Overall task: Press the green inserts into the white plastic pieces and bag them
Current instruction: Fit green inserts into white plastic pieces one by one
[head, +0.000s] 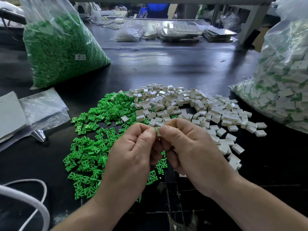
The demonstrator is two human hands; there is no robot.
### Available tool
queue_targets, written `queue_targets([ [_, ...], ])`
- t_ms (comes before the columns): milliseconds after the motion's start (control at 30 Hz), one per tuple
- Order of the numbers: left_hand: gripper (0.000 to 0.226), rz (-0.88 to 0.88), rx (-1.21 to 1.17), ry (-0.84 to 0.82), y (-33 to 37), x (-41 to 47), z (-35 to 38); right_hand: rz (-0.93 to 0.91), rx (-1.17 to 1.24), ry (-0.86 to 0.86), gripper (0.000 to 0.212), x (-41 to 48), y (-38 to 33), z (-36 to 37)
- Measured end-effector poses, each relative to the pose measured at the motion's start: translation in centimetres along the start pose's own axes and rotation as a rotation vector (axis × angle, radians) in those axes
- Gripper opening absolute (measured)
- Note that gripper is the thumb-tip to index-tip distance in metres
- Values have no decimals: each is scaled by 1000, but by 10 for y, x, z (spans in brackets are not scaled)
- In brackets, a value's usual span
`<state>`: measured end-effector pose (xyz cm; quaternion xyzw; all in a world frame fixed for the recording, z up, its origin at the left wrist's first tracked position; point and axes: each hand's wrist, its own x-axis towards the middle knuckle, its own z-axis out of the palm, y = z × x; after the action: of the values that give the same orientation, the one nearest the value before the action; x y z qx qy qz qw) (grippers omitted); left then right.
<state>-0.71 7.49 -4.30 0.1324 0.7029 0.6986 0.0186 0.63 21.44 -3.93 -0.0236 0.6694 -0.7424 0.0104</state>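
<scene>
Pinch-held: green insert (155,129) in left hand (131,150), white piece (159,131) in right hand (188,144) (parts touching)

matt green plastic inserts (88,154) and white pieces (191,104) on glossy black table (166,64).

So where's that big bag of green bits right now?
In the head view, the bag of green inserts stands at the far left of the dark table, behind the loose green pile and the flat clear bags.
</scene>
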Motion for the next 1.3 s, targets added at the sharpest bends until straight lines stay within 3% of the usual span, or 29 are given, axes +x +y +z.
queue_targets([
  [133, 47, -12, -107, 47, -3, 8, -11, 155, 90, -151, 15, 0, -3, -6],
  [300, 76, -246, -524, -126, 4, -1, 1, 216, 17, -309, 21, -12, 2, 16],
  [567, 71, -229, -538, 45, 6, -5, 7, 180, -93, -261, 26, -18, 4, 29],
  [767, 69, -235, -554, 67, 7, -5, 7, 173, -138, -236, 27, -17, 7, 30],
  [933, 74, -224, -418, 12, 1, 3, 6, 246, 149, -246, 22, -11, 2, 28],
  [1100, 18, 121, 73, -61, 4, 5, -14, 239, 321, -170, 18, -1, -1, 4],
  [1300, 10, 344, 498, 19, 6, 1, -15, 250, 358, -132, 17, 3, 2, -6],
])
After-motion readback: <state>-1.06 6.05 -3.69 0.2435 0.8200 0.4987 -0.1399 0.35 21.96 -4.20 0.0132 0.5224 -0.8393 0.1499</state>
